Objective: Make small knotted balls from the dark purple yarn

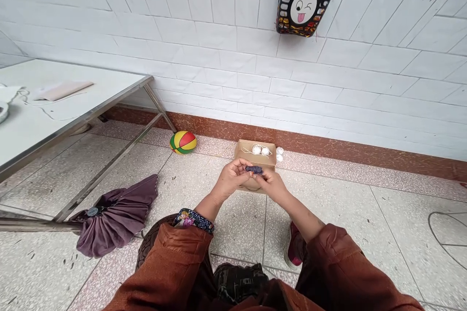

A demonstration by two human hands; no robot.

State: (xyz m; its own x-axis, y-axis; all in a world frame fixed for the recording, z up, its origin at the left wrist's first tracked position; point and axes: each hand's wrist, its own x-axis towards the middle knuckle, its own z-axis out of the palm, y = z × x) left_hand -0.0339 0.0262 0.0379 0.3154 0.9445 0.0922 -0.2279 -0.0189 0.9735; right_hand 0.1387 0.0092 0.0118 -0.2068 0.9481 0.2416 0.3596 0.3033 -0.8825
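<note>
A small dark bundle of wound cord (254,169) is pinched between my two hands, above a cardboard box (257,159) on the floor. My left hand (233,176) grips the bundle's left end with thumb and fingertips. At its right end, the thumb and fingers of my right hand (270,182) close on it. Inside the box lie two white balls (260,150) with pale string about them. More small white round things (279,154) sit just right of the box. My hands hide part of the box's near side.
To the left stands a white-topped metal-framed table (73,107) holding a beige folded item (64,90). A purple umbrella (116,218) lies by its leg. A colourful ball (183,142) rests near the wall. A black basket (305,7) hangs above, and a wire frame (447,233) is at right.
</note>
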